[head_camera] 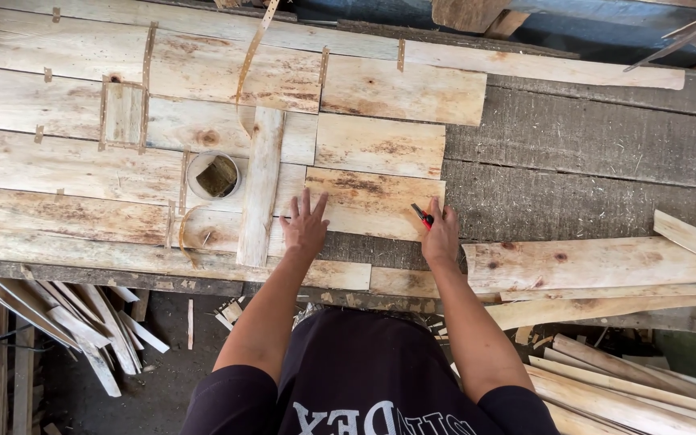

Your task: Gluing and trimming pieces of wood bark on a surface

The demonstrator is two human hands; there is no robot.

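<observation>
Head view, looking down at a workbench covered w/ thin wood veneer sheets. Left hand: fingers spread wide, palm flat, pressing on the lower-left corner of a small rectangular veneer piece; holds nothing. Right hand: closed round a small red-and-black cutter, tip pointing up-left, resting on the same piece near its right edge. The piece thus lies directly under both hands, spanning the gap btw. them, touching each. Progress, as judged from the layout: the left and centre of the bench already carry a patchwork of veneer sheets laid edge to edge, w/ short strips of tape bridging many seams, so most of the left part looks joined. Three smaller pieces on the right side of the patchwork (incl. the one under the hands) show few or no tape strips on their right edges; these seem not yet trimmed or joined. Bare grey bench surface remains to the right. Also in view: a tape roll lying flat on the sheets just left of an upright narrow veneer strip; loose offcuts stacked at right; scrap strips on the floor at lower left. Whether a cut is already started cannot be told.
</observation>
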